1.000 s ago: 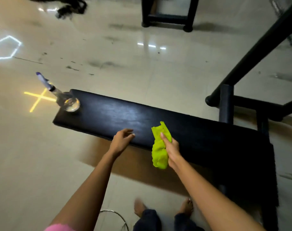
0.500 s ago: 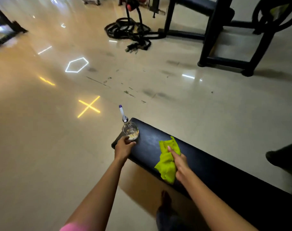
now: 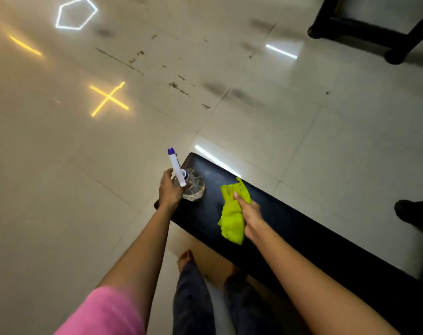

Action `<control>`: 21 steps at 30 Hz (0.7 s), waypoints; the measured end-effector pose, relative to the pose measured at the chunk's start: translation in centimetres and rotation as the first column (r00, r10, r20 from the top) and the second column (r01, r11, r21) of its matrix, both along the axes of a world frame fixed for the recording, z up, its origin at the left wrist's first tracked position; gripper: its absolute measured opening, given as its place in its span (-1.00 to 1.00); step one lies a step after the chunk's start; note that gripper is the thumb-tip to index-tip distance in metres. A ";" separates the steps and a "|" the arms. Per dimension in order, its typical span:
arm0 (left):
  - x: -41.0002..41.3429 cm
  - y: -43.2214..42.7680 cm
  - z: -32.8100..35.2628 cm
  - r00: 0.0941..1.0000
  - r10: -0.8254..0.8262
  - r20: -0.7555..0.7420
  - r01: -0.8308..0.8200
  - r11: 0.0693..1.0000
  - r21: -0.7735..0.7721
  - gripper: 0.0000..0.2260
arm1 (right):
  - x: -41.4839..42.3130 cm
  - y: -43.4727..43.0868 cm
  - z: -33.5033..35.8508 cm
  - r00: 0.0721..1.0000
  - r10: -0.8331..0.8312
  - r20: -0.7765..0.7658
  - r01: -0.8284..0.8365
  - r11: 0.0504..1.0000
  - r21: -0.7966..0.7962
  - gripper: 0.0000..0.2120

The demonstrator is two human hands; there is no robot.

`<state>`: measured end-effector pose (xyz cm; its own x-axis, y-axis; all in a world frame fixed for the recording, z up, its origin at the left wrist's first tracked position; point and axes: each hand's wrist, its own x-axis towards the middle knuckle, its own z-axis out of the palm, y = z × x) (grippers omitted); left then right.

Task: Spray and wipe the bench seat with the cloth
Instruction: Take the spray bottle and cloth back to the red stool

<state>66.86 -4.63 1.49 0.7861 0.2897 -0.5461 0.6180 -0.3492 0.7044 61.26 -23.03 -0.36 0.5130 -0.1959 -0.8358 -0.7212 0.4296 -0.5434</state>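
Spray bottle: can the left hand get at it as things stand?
Probably yes. The left hand is already at the spray bottle on the bench seat end, fingers curled by its neck, nothing between them. The right hand with the cloth sits apart, clear of it.

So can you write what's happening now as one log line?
left hand: closing on spray bottle | right hand: holds yellow cloth on bench seat | spraying: not yet

This looks like a gym. A long black padded bench (image 3: 290, 221) stands on a glossy pale tiled floor (image 3: 60, 189) scuffed with dark marks, and the black steel frame (image 3: 365, 32) of another machine stands beyond. Hexagon and cross-shaped lights reflect in the tiles.
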 end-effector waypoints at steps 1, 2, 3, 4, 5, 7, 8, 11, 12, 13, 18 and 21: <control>0.6 0.0 -0.1 1.000 -0.025 0.001 0.025 1.000 -0.008 -0.63 | 0.5 0.1 -0.2 1.000 -0.010 -0.011 0.010 1.000 0.002 -0.88; 1.0 -0.1 -0.2 0.998 -0.060 -0.004 0.060 0.998 -0.015 -0.67 | 0.9 0.1 -0.4 0.999 -0.024 -0.021 0.024 1.000 0.007 -0.88; 1.3 0.0 -0.5 0.996 -0.092 -0.018 0.092 0.996 -0.014 -0.69 | 1.3 0.2 -0.6 0.999 -0.039 -0.028 0.040 0.999 0.016 -0.88; 1.5 -0.1 -0.5 0.993 -0.114 -0.030 0.114 0.993 0.004 -0.72 | 1.5 0.3 -0.7 0.998 -0.052 -0.029 0.053 0.998 0.024 -0.88; 1.7 -0.2 -0.5 0.990 -0.135 -0.043 0.137 0.990 0.033 -0.76 | 1.8 0.3 -0.8 0.997 -0.066 -0.032 0.067 0.997 0.028 -0.88; 2.1 -0.4 -0.2 0.976 -0.212 -0.057 0.217 0.970 0.111 -0.81 | 2.0 0.3 -0.6 0.995 -0.092 -0.035 0.094 0.995 0.038 -0.89; 2.3 -0.5 0.1 0.959 -0.275 -0.066 0.282 0.947 0.152 -0.83 | 2.0 0.3 -0.3 0.993 -0.114 -0.034 0.115 0.992 0.047 -0.90; 3.3 -0.9 1.8 0.898 -0.434 -0.071 0.440 0.877 0.195 -0.84 | 1.6 -0.1 1.4 0.974 -0.224 -0.026 0.226 0.970 0.094 -0.89; 3.7 -1.3 2.7 0.870 -0.488 -0.070 0.492 0.850 0.186 -0.82 | 1.5 -0.5 2.2 0.962 -0.273 -0.018 0.274 0.956 0.109 -0.88; 4.4 -1.7 3.6 0.828 -0.556 -0.069 0.559 0.812 0.170 -0.82 | 1.4 -0.9 2.9 0.948 -0.319 -0.010 0.317 0.941 0.120 -0.87; 7.4 -4.5 7.8 0.502 -0.865 0.008 0.851 0.496 0.170 -0.85 | -0.3 -1.6 5.7 0.822 -0.568 0.050 0.567 0.823 0.024 -0.76; 7.2 -6.3 9.8 0.293 -0.953 0.077 0.931 0.302 0.203 -0.77 | -2.8 -0.4 7.0 0.703 -0.709 0.065 0.709 0.705 0.012 -0.68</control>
